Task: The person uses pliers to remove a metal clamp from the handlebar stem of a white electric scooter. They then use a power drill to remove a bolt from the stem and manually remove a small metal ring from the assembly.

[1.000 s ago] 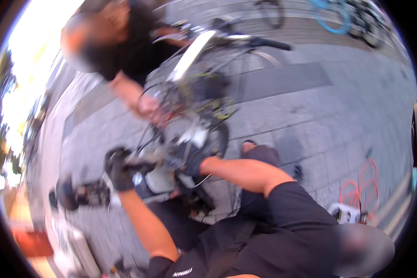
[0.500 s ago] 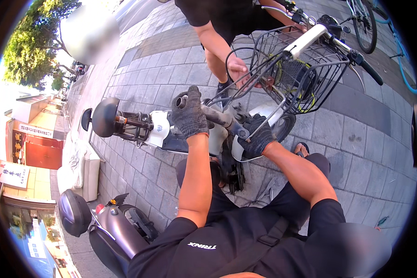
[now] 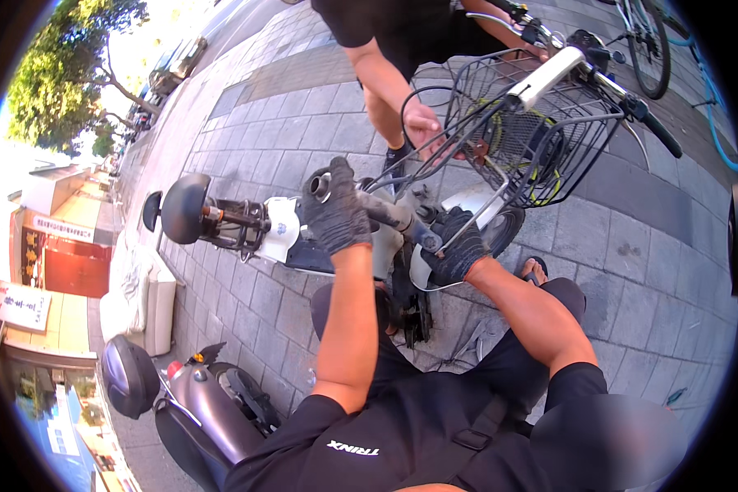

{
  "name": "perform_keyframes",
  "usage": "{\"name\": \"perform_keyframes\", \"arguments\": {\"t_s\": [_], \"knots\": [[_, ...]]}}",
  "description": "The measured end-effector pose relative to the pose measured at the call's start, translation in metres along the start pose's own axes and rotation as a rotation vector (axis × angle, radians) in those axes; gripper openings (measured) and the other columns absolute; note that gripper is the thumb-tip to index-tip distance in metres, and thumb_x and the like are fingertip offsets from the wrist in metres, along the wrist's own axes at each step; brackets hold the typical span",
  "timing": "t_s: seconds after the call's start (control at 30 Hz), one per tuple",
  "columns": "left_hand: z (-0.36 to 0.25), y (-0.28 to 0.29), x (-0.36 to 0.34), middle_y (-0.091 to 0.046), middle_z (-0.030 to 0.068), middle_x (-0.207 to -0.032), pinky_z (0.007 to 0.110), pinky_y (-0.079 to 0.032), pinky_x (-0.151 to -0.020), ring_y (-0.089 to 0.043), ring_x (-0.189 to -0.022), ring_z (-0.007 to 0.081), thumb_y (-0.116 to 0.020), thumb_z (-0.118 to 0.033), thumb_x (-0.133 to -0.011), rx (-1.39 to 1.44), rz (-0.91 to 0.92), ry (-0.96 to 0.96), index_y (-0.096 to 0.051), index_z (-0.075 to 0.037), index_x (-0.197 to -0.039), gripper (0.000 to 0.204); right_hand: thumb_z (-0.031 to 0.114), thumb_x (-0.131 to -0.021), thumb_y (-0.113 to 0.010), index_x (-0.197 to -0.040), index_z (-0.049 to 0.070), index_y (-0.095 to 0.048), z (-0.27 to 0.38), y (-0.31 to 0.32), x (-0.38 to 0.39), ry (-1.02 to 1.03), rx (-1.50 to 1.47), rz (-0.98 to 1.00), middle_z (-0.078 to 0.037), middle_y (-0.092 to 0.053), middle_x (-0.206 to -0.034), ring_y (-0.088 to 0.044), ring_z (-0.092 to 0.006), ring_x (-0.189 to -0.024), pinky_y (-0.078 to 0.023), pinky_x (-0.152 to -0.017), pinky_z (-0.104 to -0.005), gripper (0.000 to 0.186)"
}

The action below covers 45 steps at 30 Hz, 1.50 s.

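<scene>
My left hand (image 3: 336,205), in a dark grey knit glove, wraps round the upper part of a worn grey metal tube (image 3: 385,211) on a white electric bike (image 3: 280,225). The tube's round open end (image 3: 321,187) shows beside the thumb. My gloved right hand (image 3: 459,246) is closed at the tube's other end, round the front fork (image 3: 429,240) above the front wheel (image 3: 507,230); its fingertips are partly hidden. Off the tube, a handlebar (image 3: 541,78) with a black wire basket (image 3: 578,148) hangs by its cables, steadied by another person's hands (image 3: 422,127).
The bike's black saddle (image 3: 190,207) points left. A purple scooter (image 3: 209,402) stands at lower left, near a pale covered sofa (image 3: 152,299). More bicycles (image 3: 648,49) stand at upper right. Grey paving (image 3: 631,246) lies all round; a small dark green object (image 3: 675,395) rests on it.
The handlebar and basket have shifted slightly to the right and down. Both my hands keep their hold in nearly the same place.
</scene>
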<state>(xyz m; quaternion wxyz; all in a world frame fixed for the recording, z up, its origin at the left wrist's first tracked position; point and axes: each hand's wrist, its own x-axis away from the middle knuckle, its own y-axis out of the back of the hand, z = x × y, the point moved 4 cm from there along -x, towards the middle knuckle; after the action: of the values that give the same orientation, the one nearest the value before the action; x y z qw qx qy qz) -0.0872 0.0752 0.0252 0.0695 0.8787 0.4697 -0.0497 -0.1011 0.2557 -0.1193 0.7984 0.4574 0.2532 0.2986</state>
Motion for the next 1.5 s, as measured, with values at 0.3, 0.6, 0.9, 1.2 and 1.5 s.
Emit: {"name": "perform_keyframes", "arguments": {"t_s": [0.3,0.6,0.9,1.2,1.5], "knots": [[-0.014,0.019,-0.041,-0.073,0.0123,-0.103,0.039,-0.06,-0.086,-0.072,-0.097,0.0235,-0.082,-0.025,-0.087,0.231,1.022,-0.114,-0.067,-0.002,-0.108,0.035,0.04,-0.079,-0.067,-0.116,0.018,-0.068,0.005,0.004,0.001,0.053,0.004,-0.128,-0.019,-0.07,-0.103,-0.064,-0.0425,-0.094,-0.048,-0.083,-0.0549,0.044],[-0.024,0.004,-0.003,-0.077,0.0184,-0.091,0.035,-0.061,-0.074,-0.076,-0.078,0.0265,-0.074,-0.015,-0.095,0.092,0.181,-0.007,-0.067,0.004,-0.103,0.022,0.035,-0.074,-0.066,-0.095,0.014,-0.067,0.004,0.001,0.003,0.101,-0.122,-0.349,-0.016,-0.067,-0.098,-0.061,-0.0415,-0.089,-0.045,-0.078,-0.0541,0.03],[-0.01,0.009,-0.041,-0.075,0.0183,-0.096,0.044,-0.062,-0.086,-0.075,-0.095,0.0317,-0.082,-0.024,-0.091,0.355,1.06,-0.17,-0.063,0.0,-0.103,0.033,0.032,-0.075,-0.066,-0.086,0.015,-0.066,0.007,0.009,0.003,0.113,-0.119,-0.355,-0.015,-0.066,-0.085,-0.062,-0.0414,-0.079,-0.045,-0.074,-0.0536,0.02],[0.0,0.006,-0.009,-0.076,0.0115,-0.087,0.029,-0.052,-0.061,-0.064,-0.066,0.0123,-0.08,-0.028,-0.094,-0.023,0.075,-0.086,-0.073,0.0,-0.092,0.029,0.042,-0.084,-0.062,-0.098,0.016,-0.071,-0.003,-0.004,0.004,0.071,-0.107,-0.278,-0.021,-0.068,-0.09,-0.063,-0.0448,-0.088,-0.047,-0.078,-0.0571,0.031],[-0.008,0.019,-0.034,-0.072,0.0188,-0.109,0.044,-0.059,-0.092,-0.072,-0.103,0.0313,-0.074,-0.042,-0.097,0.301,0.955,-0.128,-0.063,0.003,-0.121,0.052,0.041,-0.085,-0.063,-0.101,0.016,-0.07,-0.002,-0.004,0.005,0.077,-0.07,-0.213,-0.024,-0.067,-0.09,-0.062,-0.0466,-0.084,-0.046,-0.075,-0.0582,0.031]]}}
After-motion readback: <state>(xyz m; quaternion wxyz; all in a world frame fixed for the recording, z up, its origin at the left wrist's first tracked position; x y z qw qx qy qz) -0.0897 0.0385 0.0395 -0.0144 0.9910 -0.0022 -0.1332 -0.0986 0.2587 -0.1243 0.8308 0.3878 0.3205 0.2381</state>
